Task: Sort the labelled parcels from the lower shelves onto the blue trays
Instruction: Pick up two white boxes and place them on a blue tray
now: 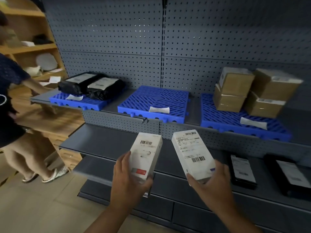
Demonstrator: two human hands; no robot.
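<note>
My left hand [127, 179] grips a white labelled box [145, 153] by its lower end. My right hand [210, 180] holds a second white box [191, 152] with barcodes facing up. Both boxes hover in front of the lower shelves, below the middle blue tray [134, 107], which carries only a paper slip. The left blue tray [94, 102] holds two black bagged parcels [94, 85]. On the right blue tray [217, 115] stand several brown cardboard boxes [252, 91]. Two black labelled parcels [242, 169] lie on a lower shelf at the right.
A grey pegboard shelving unit [117, 39] fills the view, with its lower shelf [101, 140] bare at the left. Another person [15, 115] stands at the left, one arm reaching to the shelf end. Wooden shelves [33, 47] stand behind them.
</note>
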